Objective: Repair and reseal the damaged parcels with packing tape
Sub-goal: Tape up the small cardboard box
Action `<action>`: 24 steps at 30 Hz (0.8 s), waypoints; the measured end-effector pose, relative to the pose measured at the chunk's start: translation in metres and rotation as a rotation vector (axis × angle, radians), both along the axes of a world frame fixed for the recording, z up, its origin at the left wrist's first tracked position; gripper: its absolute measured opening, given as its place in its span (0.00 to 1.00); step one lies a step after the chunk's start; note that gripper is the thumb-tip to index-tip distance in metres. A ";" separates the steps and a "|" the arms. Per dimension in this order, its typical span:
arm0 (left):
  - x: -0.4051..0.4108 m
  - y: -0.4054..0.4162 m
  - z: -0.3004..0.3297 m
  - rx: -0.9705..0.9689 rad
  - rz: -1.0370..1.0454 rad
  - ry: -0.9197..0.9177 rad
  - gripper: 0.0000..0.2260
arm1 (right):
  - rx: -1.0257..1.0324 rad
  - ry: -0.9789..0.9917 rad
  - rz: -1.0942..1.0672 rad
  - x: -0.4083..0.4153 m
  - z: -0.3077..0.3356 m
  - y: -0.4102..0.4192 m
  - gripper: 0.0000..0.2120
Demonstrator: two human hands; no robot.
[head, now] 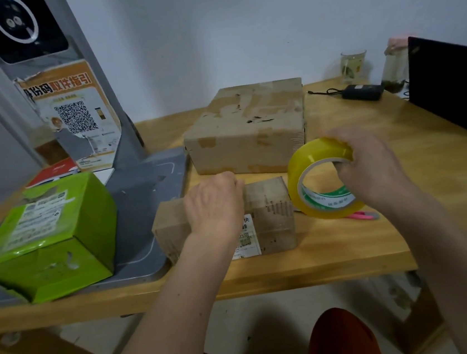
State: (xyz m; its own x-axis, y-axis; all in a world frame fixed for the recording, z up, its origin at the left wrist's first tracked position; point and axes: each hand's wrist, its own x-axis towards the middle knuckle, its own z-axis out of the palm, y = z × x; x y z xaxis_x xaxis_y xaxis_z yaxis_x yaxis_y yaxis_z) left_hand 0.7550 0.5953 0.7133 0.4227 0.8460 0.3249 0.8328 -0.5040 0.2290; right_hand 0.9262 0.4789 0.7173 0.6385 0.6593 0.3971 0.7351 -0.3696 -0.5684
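A small worn cardboard parcel with a white label lies near the front of the wooden table. My left hand lies palm down on top of it, its fingers bent over the far edge. My right hand grips a yellow roll of packing tape, fingers through its core, just right of the parcel and above the table. A larger brown parcel with torn tape patches sits behind. A green box sits at the left.
A grey scanner stand with a QR poster occupies the left. A pink cutter lies under the tape roll. At the back right are a glass, a jar, a power adapter and a black laptop.
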 end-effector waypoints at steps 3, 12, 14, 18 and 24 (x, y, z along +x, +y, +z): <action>0.001 0.001 -0.001 0.015 0.000 0.026 0.14 | -0.014 0.007 0.004 0.002 -0.005 0.002 0.27; 0.003 0.004 0.000 0.086 -0.024 0.041 0.16 | -0.007 0.024 0.044 0.005 -0.012 0.000 0.25; 0.003 0.006 -0.001 0.085 -0.026 0.033 0.15 | 0.002 0.014 0.048 0.006 -0.009 0.002 0.25; 0.004 0.009 -0.005 0.108 -0.016 0.049 0.15 | -0.024 -0.003 0.061 0.007 -0.008 0.007 0.26; 0.008 0.016 0.002 0.230 -0.076 0.301 0.12 | -0.029 0.051 0.086 0.013 -0.021 0.007 0.25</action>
